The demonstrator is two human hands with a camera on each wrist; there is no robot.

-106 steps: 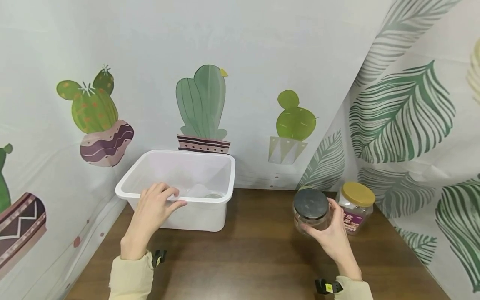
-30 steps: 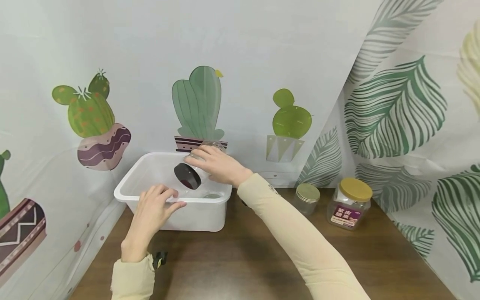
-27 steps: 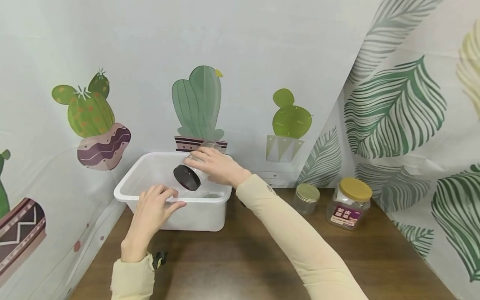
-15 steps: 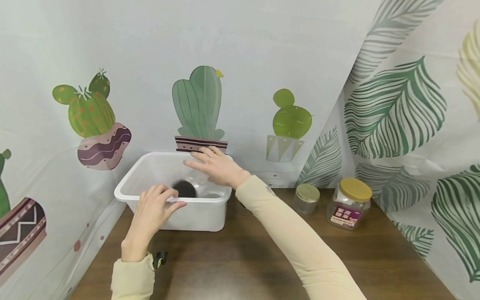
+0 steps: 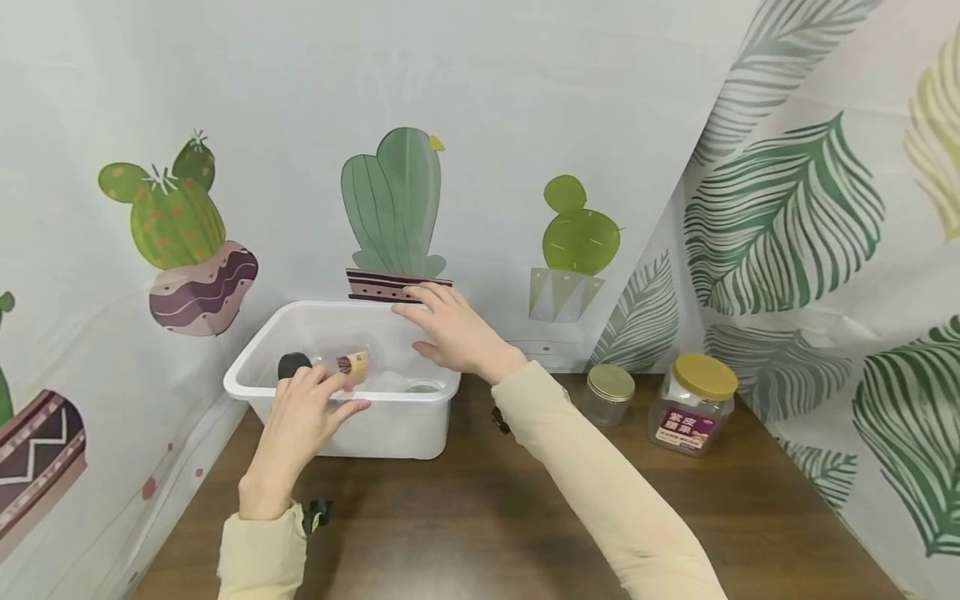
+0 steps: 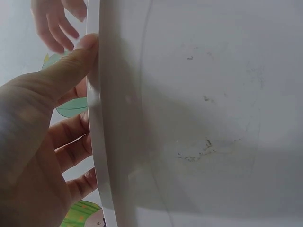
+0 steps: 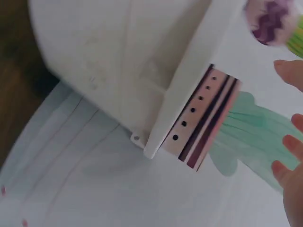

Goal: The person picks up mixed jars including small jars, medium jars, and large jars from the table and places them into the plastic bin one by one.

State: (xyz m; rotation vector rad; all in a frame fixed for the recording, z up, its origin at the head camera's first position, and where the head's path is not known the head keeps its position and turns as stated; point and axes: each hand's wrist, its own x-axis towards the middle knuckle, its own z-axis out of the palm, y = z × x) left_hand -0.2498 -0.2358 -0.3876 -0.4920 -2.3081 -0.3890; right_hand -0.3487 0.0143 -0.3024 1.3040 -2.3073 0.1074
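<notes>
My left hand (image 5: 303,417) holds the near rim of a white plastic tub (image 5: 427,429); in the left wrist view its thumb (image 6: 71,64) lies along the rim and the fingers reach behind it. Inside the tub a clear jar with a black lid (image 5: 294,364) and a yellowish label (image 5: 354,365) lies on its side, partly hidden by the left hand. Above the tub's back right corner is my right hand (image 5: 453,329), its fingers spread with nothing in them. The right wrist view shows these fingertips (image 7: 281,170) apart from the tub.
A small clear jar with a gold lid (image 5: 609,393) and a larger clear jar with a yellow lid and purple label (image 5: 692,408) stand at the right on the brown table (image 5: 487,517). A printed cloth (image 5: 495,167) hangs right behind the tub.
My right hand carried the black-lidded jar from the right into the tub and let go. The jar has since rolled left inside. The left hand stayed on the rim.
</notes>
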